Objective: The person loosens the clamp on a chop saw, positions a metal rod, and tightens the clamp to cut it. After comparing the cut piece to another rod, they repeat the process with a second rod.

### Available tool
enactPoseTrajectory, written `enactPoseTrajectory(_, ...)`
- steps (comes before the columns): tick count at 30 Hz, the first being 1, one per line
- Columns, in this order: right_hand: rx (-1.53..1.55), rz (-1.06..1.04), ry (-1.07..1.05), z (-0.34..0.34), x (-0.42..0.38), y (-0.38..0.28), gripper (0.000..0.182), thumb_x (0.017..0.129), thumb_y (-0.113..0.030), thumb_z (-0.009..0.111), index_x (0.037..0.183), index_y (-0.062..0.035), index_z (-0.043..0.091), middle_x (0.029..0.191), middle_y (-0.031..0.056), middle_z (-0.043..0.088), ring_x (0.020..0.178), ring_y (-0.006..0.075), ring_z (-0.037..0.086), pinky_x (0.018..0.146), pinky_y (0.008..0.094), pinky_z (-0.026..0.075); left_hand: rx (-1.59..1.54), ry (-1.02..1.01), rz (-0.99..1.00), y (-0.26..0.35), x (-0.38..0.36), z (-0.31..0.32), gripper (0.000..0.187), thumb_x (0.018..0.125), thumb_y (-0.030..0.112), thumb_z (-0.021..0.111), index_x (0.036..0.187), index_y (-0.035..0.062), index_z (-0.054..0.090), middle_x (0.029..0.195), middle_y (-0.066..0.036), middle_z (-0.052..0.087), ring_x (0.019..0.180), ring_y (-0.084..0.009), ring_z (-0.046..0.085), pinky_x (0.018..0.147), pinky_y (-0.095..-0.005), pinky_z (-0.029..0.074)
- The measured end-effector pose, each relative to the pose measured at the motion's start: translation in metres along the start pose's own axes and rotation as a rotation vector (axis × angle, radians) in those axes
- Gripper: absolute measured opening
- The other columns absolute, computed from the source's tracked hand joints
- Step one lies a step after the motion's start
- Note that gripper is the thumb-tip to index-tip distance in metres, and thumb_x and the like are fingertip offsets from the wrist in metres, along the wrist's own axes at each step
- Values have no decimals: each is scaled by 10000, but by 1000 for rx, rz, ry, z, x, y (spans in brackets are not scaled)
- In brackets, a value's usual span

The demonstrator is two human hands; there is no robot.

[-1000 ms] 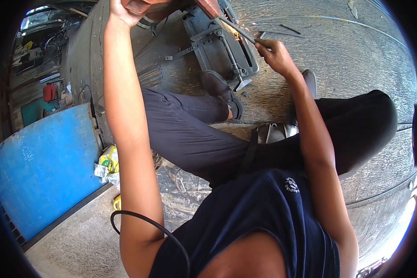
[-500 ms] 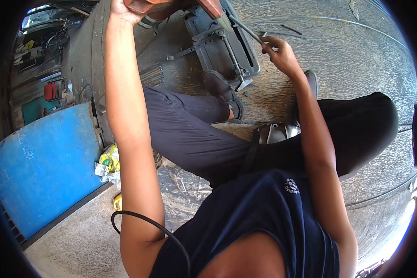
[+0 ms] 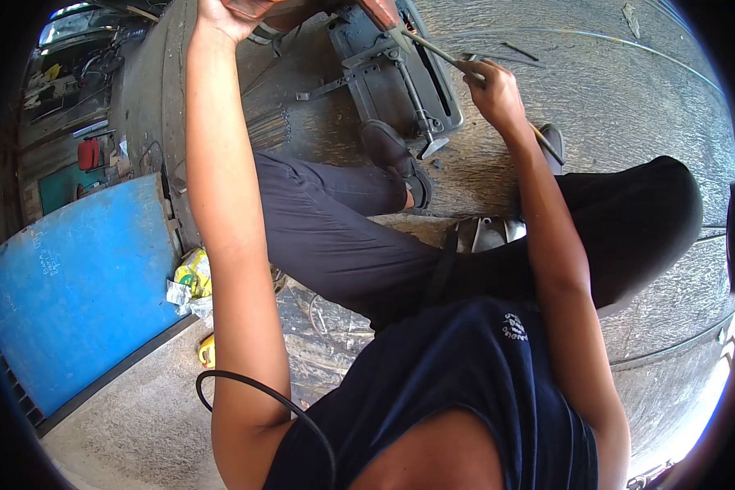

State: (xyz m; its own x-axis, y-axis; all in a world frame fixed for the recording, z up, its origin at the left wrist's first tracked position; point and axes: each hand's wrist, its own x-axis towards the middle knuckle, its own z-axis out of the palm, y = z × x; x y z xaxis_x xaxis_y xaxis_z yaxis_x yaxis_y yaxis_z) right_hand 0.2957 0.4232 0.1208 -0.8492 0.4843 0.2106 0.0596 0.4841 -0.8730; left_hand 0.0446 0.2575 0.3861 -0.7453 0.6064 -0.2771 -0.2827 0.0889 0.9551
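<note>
At the top edge my left hand (image 3: 227,20) is closed around part of an orange-red object (image 3: 249,7), mostly cut off by the frame, so its kind is hidden. My right hand (image 3: 496,91) is closed around a long thin metal rod (image 3: 433,51), which slants up and left. Its rear end shows beyond my right wrist. The rod's far end meets, or passes close to, the grey tip of a tapered orange-brown piece (image 3: 376,11). Below that lies a dark grey metal frame (image 3: 384,90) with a bar and bracket, on the floor between my feet.
A dark shoe (image 3: 388,147) rests beside the frame. Thin rods (image 3: 269,126) lie on the floor to its left, with dark metal strips (image 3: 518,53) on the right. A blue panel (image 3: 82,286) and a yellow packet (image 3: 192,273) are at left.
My right hand has moved slightly right and turned. The rod now shows behind my wrist, and its front end sits slightly lower. My left hand stays nearly in place.
</note>
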Motion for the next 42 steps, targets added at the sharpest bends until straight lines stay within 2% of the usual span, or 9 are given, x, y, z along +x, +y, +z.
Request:
enactPoseTrajectory(2,-67,-41,8,-1,1,1,243,872,-71,665,1108,-80,723,914,166,679,783,321,658,715,384,506,-3,18,-3,-1,4,-5,459,816,423,580,1077,51,643,911,-92,661,786,-254,647,781,-489,577)
enactPoseTrajectory(4,-27,19,-24,-1,1,-3,264,836,-48,611,1074,-59,725,976,173,682,907,383,656,817,425,516,47,75,-26,-1,15,-23,455,803,435,594,1054,58,640,825,-71,618,707,-224,609,761,-473,582)
enactPoseTrajectory(14,100,98,-96,-14,-2,-14,253,849,-84,651,1087,-31,719,1055,224,691,956,377,681,856,388,525,18,96,-25,0,7,-9,447,795,442,609,1023,58,633,749,-64,583,648,-206,583,735,-487,576)
enactPoseTrajectory(26,203,42,-118,-20,-2,-14,299,866,-158,698,1123,-7,706,1022,194,723,920,262,712,837,366,534,25,157,9,0,6,-5,426,799,433,608,1025,73,625,805,-68,582,708,-216,581,779,-558,563)
enactPoseTrajectory(28,335,237,-234,-27,-1,-21,309,873,-169,692,1132,-1,702,973,190,730,837,218,702,798,348,537,2,113,-25,0,7,-8,430,801,432,606,1038,73,620,794,-68,573,706,-216,580,789,-572,560)
enactPoseTrajectory(31,348,349,-275,-28,3,-25,319,883,-188,684,1132,11,698,922,193,729,777,189,687,766,332,536,29,162,-5,-1,3,-1,432,803,431,606,1038,69,616,787,-66,573,687,-214,577,792,-573,560)
enactPoseTrajectory(34,223,246,-148,-15,1,-5,317,898,-196,662,1133,15,695,915,202,727,781,213,694,772,344,536,9,126,-59,-1,16,-22,439,805,433,605,1046,66,616,779,-64,575,668,-210,577,789,-571,562)
enactPoseTrajectory(40,162,154,-198,-5,-2,-1,316,914,-170,627,1170,9,676,955,219,723,834,252,701,817,374,528,18,109,4,0,4,-4,437,805,429,601,1048,67,634,779,-61,587,665,-204,581,764,-532,577)
enactPoseTrajectory(42,223,198,-223,-10,-4,-7,315,919,-175,626,1172,4,678,919,196,727,788,221,684,778,355,527,34,97,8,0,2,-1,432,804,426,601,1043,68,637,781,-60,589,667,-204,581,755,-521,578)
